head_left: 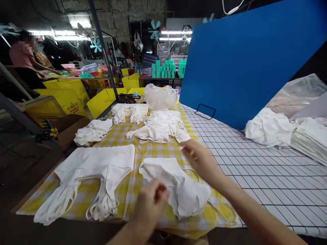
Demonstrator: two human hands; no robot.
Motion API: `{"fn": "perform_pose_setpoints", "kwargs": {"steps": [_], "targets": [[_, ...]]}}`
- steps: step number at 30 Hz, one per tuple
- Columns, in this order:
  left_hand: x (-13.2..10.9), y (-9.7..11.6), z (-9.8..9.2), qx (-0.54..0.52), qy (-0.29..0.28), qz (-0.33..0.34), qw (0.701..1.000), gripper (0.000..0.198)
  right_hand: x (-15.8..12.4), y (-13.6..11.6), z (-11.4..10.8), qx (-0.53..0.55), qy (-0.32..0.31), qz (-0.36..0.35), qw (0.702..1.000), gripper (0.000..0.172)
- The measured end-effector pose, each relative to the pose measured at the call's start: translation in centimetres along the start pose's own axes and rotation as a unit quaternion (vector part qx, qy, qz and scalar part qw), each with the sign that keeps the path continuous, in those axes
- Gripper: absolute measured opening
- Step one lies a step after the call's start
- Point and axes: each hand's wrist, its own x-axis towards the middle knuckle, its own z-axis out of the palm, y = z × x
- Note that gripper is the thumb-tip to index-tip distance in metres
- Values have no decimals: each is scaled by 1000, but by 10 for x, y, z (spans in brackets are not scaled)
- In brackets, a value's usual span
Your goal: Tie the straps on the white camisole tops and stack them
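Observation:
A white garment with thin straps [189, 194] lies on the yellow checked cloth [129, 190], in front of me. Over its lower left edge is my left hand [153, 199], its fingers curled and blurred; whether it holds anything is hidden. My right hand [195, 154] is above the garment's upper right side, fingers bent together near the pile of white garments [160, 127]. What those fingers pinch, if anything, is too small to make out. To the left, a flat stack of white strapped garments [102, 160] has its straps toward the near edge.
A large blue panel [235, 64] rises behind the white grid cloth [255, 183]. More white fabric [270, 127] is at right. A clear plastic bag [160, 97] stands at the back. A metal pole [103, 47] rises on the left. A person [22, 56] is at far left.

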Motion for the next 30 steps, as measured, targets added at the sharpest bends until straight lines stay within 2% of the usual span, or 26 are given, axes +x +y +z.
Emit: {"fn": "perform_pose_setpoints", "kwargs": {"steps": [2,3,5,7,8,11,13,15,17,19,21,24,27,30], "targets": [[-13,-3,21,70,-101,23,992,13,8,-3,34,-31,-102,-24,994,19],[-19,-6,34,107,-148,38,982,17,13,-5,54,-47,-154,-41,986,21],[-26,-11,58,160,-205,71,963,43,23,-11,92,-62,-214,-69,972,28],[-25,-17,77,190,-242,96,947,64,34,-17,123,-56,-226,-78,969,29],[-22,-19,84,200,-257,102,940,66,40,-20,133,-50,-225,-74,970,25],[-9,-22,87,201,-280,116,932,45,54,-20,145,-33,-211,-33,976,12],[0,-19,76,169,-277,132,937,27,61,-11,139,-23,-185,14,982,18],[6,-15,57,128,-284,156,937,17,65,1,123,-17,-146,64,987,30],[13,-14,33,96,-316,185,926,13,66,15,98,-20,-107,111,988,41],[19,-17,8,101,-334,184,919,14,65,28,68,-29,-70,146,986,46],[26,-25,-13,160,-305,139,929,15,61,38,39,-41,-36,167,984,47],[37,-38,-38,278,-209,87,933,17,52,51,7,-95,-20,178,979,44],[48,-46,-52,362,-137,106,916,20,42,58,-9,-191,-45,157,968,38],[56,-50,-54,403,-121,115,900,20,35,55,-19,-218,-67,148,962,35]]}}
